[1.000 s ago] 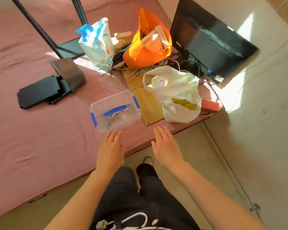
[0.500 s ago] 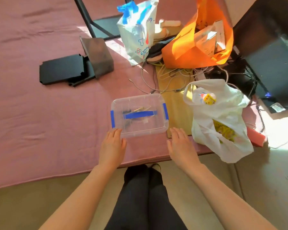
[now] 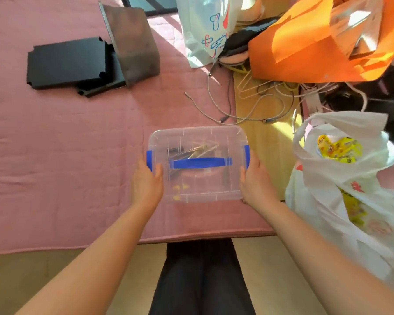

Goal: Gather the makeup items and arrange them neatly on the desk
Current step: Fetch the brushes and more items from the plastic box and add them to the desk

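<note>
Clear box [image 3: 199,192] w/ blue handle [image 3: 200,162] at front edge of pink mattress [image 3: 66,155]; left hand [image 3: 147,185] & right hand [image 3: 257,184] grip its sides. Orange bag [image 3: 316,48], white bag [image 3: 350,201], cables [image 3: 255,105] on right; beige floor [image 3: 21,269] below

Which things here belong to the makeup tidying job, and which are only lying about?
Job: clear box, contents blurred; left hand and right hand hold its ends.
Lying about: orange bag; white plastic bag; printed bag; cables; black panels.
</note>
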Demonstrator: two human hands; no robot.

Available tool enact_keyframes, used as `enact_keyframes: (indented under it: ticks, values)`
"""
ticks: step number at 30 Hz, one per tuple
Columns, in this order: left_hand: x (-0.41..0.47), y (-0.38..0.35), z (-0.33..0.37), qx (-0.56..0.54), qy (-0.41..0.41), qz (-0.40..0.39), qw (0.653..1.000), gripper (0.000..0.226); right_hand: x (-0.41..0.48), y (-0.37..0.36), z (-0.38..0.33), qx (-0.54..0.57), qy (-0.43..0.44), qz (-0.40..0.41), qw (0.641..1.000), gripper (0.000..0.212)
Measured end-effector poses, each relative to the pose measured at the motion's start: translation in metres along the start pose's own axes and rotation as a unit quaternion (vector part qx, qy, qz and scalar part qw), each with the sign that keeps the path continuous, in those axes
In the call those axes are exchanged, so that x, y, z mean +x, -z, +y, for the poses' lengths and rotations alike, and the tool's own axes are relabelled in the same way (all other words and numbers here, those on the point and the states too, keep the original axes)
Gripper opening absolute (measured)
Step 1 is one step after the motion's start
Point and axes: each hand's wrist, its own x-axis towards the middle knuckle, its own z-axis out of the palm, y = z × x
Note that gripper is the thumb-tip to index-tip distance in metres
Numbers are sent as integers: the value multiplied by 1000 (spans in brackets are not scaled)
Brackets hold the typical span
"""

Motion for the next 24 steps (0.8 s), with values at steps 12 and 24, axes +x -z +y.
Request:
enact_keyframes:
  ticks: [12, 24]
  values:
    - [25, -35, -36, 37, -3, 135, 990, 34, 29, -39, 30, 109, 15, 77, 991, 49]
    - [28, -29, -38, 18, -5, 127, 992, 33, 42, -31, 34, 204, -73, 50, 975, 43]
